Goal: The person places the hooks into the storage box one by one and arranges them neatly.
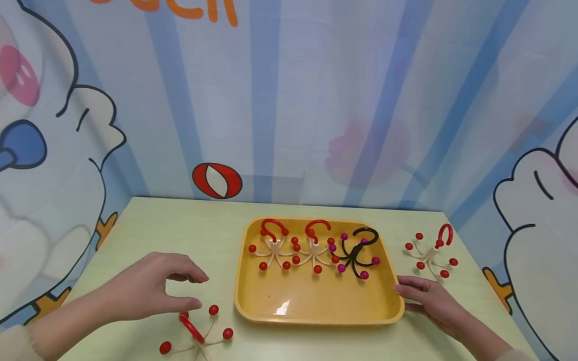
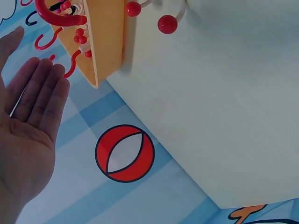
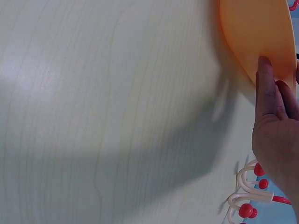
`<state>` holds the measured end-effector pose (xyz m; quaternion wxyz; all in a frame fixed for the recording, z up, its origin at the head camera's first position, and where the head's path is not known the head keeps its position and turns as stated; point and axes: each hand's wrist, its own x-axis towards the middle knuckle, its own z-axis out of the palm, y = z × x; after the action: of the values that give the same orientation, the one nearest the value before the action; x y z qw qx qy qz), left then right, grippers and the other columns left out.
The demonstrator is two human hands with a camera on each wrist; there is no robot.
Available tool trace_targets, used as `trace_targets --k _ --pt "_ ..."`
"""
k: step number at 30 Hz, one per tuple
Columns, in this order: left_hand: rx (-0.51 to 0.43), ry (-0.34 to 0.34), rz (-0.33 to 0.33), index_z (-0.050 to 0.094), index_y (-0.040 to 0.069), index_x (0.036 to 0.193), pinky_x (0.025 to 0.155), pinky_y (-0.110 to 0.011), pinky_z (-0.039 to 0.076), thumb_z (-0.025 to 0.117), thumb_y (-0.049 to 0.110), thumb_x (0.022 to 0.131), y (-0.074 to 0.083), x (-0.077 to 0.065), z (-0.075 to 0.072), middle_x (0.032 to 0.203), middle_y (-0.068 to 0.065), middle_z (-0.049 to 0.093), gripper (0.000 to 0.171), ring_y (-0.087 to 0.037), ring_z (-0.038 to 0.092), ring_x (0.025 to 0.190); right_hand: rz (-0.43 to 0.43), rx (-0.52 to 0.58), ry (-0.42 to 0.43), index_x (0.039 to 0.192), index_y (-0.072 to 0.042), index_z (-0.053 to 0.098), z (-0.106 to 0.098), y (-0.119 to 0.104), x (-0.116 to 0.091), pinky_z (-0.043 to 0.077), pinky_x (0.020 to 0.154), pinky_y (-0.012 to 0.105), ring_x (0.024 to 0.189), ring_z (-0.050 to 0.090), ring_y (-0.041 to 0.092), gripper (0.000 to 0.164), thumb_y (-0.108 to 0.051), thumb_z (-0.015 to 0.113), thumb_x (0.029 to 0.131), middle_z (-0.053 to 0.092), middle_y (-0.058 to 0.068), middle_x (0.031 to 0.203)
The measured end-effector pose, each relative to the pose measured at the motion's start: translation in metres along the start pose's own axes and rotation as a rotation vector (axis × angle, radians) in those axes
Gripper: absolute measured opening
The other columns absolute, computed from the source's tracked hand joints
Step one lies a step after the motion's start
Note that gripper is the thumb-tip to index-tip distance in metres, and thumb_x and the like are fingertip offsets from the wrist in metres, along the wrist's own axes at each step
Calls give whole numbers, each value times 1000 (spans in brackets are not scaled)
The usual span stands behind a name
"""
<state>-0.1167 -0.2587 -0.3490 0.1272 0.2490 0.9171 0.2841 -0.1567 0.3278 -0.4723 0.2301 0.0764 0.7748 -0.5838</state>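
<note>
Pick-up step, seemingly: left hand (image 1: pixel 158 283), half-spread and empty, near 1 red-hooked piece (image 1: pixel 192 329) — a pinch likely needed — right hand (image 1: pixel 429 301) gripping the tray (image 1: pixel 325 303).

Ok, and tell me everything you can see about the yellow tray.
The yellow tray is a shallow rectangle with rounded corners, raised walls and a smooth, glossy surface that looks like plastic; light glints off its near floor. It sits on the pale table, apparently flat. Along its far side sit two cream-and-red hooks and a black one with purple balls; its near part is bare. The person's right grip holds its right side, fingers against the outer wall, thumb at the rim.
</note>
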Motion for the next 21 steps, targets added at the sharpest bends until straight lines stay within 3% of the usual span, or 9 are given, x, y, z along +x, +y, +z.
trace_targets --k 14,21 --pt "-107 -157 6 71 29 131 97 -30 59 93 47 81 -18 -6 10 122 18 68 57 -7 63 111 -5 -1 -17 152 12 48 0 0 -1 63 94 41 111 72 19 66 -29 71 106 67 18 141" --pt "-158 -174 4 73 30 119 95 -32 60 93 36 84 -22 -2 15 112 16 70 41 -6 65 103 -3 14 -17 152 11 49 0 0 -2 63 94 40 110 73 18 65 -29 71 106 68 16 139"
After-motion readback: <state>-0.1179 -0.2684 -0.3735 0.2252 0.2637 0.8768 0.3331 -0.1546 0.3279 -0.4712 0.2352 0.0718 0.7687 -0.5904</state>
